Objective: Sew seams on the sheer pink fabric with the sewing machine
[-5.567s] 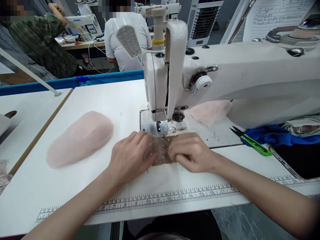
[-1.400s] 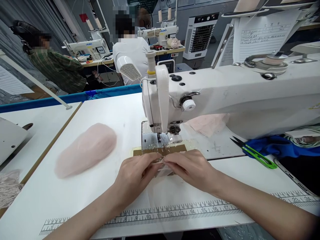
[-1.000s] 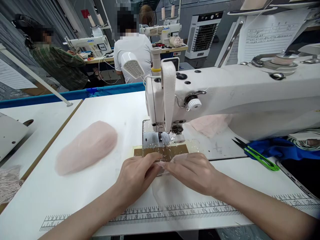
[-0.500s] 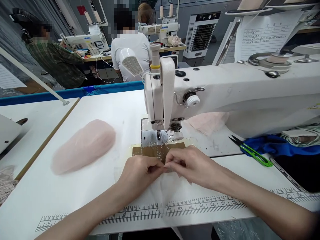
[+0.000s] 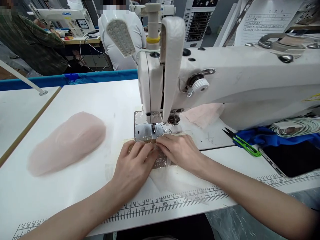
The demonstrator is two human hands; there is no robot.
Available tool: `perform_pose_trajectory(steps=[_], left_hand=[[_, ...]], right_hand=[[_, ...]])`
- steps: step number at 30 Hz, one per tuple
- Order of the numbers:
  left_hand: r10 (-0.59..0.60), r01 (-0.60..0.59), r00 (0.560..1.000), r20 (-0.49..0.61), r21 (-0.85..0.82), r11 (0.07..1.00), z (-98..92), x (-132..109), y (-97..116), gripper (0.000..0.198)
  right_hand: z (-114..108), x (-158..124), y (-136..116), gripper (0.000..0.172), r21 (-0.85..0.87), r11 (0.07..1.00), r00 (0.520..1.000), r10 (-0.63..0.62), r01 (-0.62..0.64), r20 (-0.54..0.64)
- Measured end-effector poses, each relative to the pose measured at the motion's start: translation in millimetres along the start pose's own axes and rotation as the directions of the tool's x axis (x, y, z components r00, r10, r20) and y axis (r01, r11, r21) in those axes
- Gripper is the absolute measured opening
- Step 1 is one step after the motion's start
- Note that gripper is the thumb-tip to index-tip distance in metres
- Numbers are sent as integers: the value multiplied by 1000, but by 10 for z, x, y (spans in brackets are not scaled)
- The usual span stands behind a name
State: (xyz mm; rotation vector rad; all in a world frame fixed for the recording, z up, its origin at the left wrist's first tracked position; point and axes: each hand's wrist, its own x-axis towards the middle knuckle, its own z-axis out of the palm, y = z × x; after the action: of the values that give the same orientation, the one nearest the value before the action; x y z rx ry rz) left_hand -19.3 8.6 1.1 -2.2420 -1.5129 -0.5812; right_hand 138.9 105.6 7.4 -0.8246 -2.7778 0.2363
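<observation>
Just in front of the presser foot of a white sewing machine, my two hands meet at the fingertips. My left hand has its fingers bent and closed on the edge of a thin sheer fabric, its thumb close to the right fingertips. My right hand pinches the same edge from the right. The fabric trails from the fingers toward the table's front edge, over the printed ruler. The fingers cover much of the brown strip before the metal needle plate.
A pale pink fabric piece lies to the left, another behind the needle. On the right are green thread snips, blue cloth and a phone. Two people sit beyond the blue-edged table near another machine.
Both hands have moved forward with the sheer fabric, close to the presser foot. My left fingers now reach over the brown strip. The view has tilted down and nearer.
</observation>
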Motion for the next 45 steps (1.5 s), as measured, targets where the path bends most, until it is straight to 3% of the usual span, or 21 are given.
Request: perform_pose_trajectory(steps=[4,9,13,15,20,28,45], left_hand=[[126,-127,992,10,82,989,-9,-42,20,21],[72,-76,993,93,50,996,-13,-42,-21,26],[11,-12,995,103,17,1000,9,24,-78,26],[-2,1,995,95,14,1000,21,60,-97,26],[-14,9,996,89,47,999,8,74,-62,28],[-47,35,993,110,106,994,-4,74,-14,28],[-67,56,992,111,97,994,48,108,-62,28]], right_hand=[[7,36,28,21,-183,982,999,-44,47,20],[-55,5,105,24,-382,924,999,0,-21,-54],[-64,-98,63,34,-304,948,975,-152,98,-159],[-28,-129,33,35,-292,948,971,-178,126,-158],[36,-115,26,38,-324,943,995,-92,73,-42],[-39,-38,27,42,-318,947,997,-18,41,78],[-23,1,56,41,-349,937,996,23,8,84]])
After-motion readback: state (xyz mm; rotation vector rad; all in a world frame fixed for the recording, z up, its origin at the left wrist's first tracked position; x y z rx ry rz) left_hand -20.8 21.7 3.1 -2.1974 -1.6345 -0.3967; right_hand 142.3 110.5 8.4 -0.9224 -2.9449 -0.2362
